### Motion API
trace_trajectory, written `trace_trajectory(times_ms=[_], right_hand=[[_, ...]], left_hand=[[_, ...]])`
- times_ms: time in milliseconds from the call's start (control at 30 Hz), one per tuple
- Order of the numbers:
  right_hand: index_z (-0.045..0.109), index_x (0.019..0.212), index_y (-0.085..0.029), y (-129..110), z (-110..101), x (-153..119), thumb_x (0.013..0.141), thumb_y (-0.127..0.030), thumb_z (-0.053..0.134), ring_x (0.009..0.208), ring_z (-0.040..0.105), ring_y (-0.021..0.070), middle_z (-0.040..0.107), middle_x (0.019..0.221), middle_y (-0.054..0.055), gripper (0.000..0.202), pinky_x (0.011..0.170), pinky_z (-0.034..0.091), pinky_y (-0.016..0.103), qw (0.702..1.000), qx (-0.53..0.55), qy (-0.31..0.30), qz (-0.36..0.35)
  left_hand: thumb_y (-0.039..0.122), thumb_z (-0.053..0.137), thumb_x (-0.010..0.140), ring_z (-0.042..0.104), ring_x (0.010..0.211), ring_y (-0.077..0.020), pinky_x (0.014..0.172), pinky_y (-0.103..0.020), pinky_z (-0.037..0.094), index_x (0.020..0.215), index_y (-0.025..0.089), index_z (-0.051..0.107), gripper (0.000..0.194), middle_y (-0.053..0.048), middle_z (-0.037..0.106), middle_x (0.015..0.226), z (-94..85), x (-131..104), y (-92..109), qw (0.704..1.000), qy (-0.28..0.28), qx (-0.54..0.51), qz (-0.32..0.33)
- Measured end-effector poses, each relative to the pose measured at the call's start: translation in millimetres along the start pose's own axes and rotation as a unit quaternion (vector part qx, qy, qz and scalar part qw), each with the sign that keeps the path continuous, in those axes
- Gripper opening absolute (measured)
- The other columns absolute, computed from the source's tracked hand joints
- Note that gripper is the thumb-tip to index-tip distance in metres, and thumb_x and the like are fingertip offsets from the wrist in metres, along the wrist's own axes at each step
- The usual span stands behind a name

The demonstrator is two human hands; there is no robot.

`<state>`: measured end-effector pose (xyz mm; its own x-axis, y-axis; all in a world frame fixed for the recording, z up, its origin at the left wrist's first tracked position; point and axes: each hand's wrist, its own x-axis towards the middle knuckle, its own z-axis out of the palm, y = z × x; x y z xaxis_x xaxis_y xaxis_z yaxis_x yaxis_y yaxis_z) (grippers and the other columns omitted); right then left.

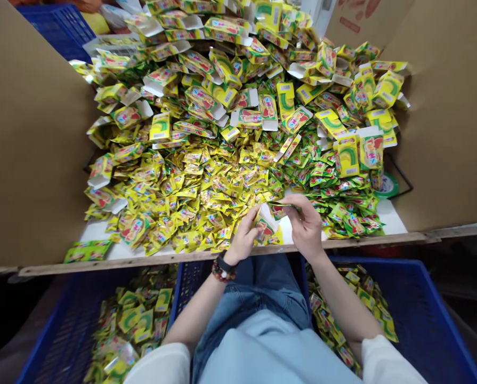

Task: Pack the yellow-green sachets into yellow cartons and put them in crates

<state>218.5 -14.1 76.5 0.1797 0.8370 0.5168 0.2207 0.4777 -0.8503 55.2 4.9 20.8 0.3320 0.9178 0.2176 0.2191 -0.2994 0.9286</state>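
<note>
My left hand is closed round the left side of a small yellow candy box with its white flap raised, just above the table's front edge. To its right, my right hand pinches a small green and red packet between thumb and fingers, beside the box's opening. Behind both hands lie loose yellow packets in a wide heap. Green packets are heaped at the right. Many yellow boxes with open white flaps, such as an upright one, are piled farther back.
Tall cardboard walls stand at the left and right. A wooden strip edges the table. Below are blue crates at left and right, holding boxes. Another blue crate is at the back left.
</note>
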Motion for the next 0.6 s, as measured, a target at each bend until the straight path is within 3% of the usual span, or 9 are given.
trace_trajectory(times_ms=[167, 267, 467, 600], right_hand=[[0.065, 0.097, -0.025, 12.7, -2.2, -7.7, 0.094, -0.025, 0.05, 0.091, 0.063, 0.02, 0.067, 0.092, 0.004, 0.015, 0.081, 0.05, 0.034, 0.996, -0.074, -0.055, 0.015], [0.065, 0.097, -0.023, 14.5, -2.6, -12.6, 0.095, -0.022, 0.047, 0.09, 0.062, 0.0208, 0.065, 0.092, 0.005, 0.018, 0.08, 0.05, 0.033, 0.986, -0.128, -0.106, 0.02], [0.068, 0.094, -0.023, 2.6, -8.7, -10.8, 0.095, -0.021, 0.045, 0.081, 0.058, 0.0195, 0.054, 0.094, 0.006, 0.023, 0.072, 0.048, 0.031, 0.948, -0.273, -0.166, 0.016], [0.066, 0.115, -0.024, -1.1, -1.1, -18.4, 0.094, -0.017, 0.044, 0.086, 0.057, 0.0234, 0.058, 0.094, 0.009, 0.031, 0.077, 0.045, 0.035, 0.916, -0.365, -0.167, -0.017]], left_hand=[[0.033, 0.071, 0.069, 0.062, 0.103, -0.0263, 0.088, -0.041, 0.052, 0.13, 0.019, 0.044, 0.069, -0.011, 0.062, 0.117, 27.5, -11.0, -3.9, 0.987, 0.088, 0.132, -0.018], [0.025, 0.071, 0.065, 0.063, 0.1, -0.0266, 0.085, -0.04, 0.053, 0.121, 0.019, 0.049, 0.06, -0.01, 0.063, 0.111, 35.0, -11.5, -3.6, 0.972, 0.128, 0.194, -0.035], [0.017, 0.066, 0.064, 0.064, 0.094, -0.0248, 0.08, -0.037, 0.053, 0.118, 0.021, 0.05, 0.056, -0.008, 0.065, 0.105, 44.4, -13.4, 4.2, 0.97, 0.126, 0.207, -0.003], [0.018, 0.064, 0.071, 0.065, 0.098, -0.0251, 0.085, -0.04, 0.054, 0.121, 0.023, 0.049, 0.052, -0.009, 0.065, 0.106, 54.9, -17.0, 7.3, 0.977, 0.134, 0.164, -0.017]])
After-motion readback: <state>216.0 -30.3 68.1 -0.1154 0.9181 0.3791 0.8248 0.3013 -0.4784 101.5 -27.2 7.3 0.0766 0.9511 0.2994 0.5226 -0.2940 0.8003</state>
